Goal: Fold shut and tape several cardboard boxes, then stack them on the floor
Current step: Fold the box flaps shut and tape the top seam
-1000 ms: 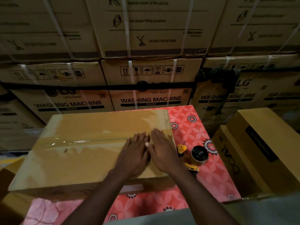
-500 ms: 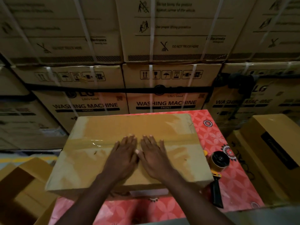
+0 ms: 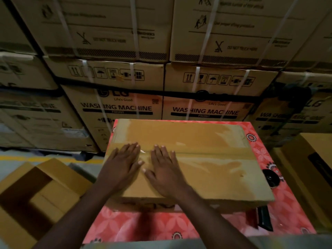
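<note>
A closed brown cardboard box (image 3: 212, 159) lies flat on a table with a red flowered cloth (image 3: 143, 225). Clear tape runs along its centre seam from left to right. My left hand (image 3: 122, 166) and my right hand (image 3: 163, 171) lie side by side, flat, palms down with fingers spread, pressing on the left part of the box top over the taped seam. A tape dispenser (image 3: 269, 178) with a dark roll sits at the box's right edge, partly hidden by the box; its handle (image 3: 264, 220) shows below.
Stacked washing-machine cartons (image 3: 206, 97) form a wall just behind the table. An open cardboard box (image 3: 39, 191) stands on the floor at the left. More brown boxes (image 3: 312, 169) stand at the right. A yellow floor line (image 3: 45, 159) runs at the left.
Both hands have slid leftward along the taped seam, from the box's right end to its left part. The view has shifted left, so the box appears further right.
</note>
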Tool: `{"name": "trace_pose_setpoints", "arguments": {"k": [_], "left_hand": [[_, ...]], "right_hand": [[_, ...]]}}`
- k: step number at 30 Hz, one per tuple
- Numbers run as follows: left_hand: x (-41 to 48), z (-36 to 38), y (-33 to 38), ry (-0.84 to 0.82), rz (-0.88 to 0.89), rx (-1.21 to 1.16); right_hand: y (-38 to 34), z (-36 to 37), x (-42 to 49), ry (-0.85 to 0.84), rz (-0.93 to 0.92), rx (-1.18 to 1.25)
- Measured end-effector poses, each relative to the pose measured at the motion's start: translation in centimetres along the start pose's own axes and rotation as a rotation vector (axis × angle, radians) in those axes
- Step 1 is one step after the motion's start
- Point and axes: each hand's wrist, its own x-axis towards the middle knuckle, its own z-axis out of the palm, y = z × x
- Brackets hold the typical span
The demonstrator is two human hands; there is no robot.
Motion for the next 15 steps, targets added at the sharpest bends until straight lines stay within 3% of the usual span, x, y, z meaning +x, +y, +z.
{"name": "trace_pose_setpoints", "arguments": {"k": [3,8,11,15], "left_hand": [[-1.0,-1.4,-2.8,0.046,-0.078,-0.053],[-1.7,-2.5,-3.3,0.122,-0.222,-0.382],[-1.8,-2.0,-3.6,0.211,-0.264,-0.518],[-1.7,-0.9,-5.6,0.203,-0.357,-0.855]], "right_hand": [[0.4,-0.1,0.4,0.056,0.153,0.016],[-2.0,-0.4,2.4,0.095,0.430,0.022],[-5.6,0.7,3.7,0.104,0.358,0.034],[-10.0,2.2,4.3,0.024,0.069,0.055]]}}
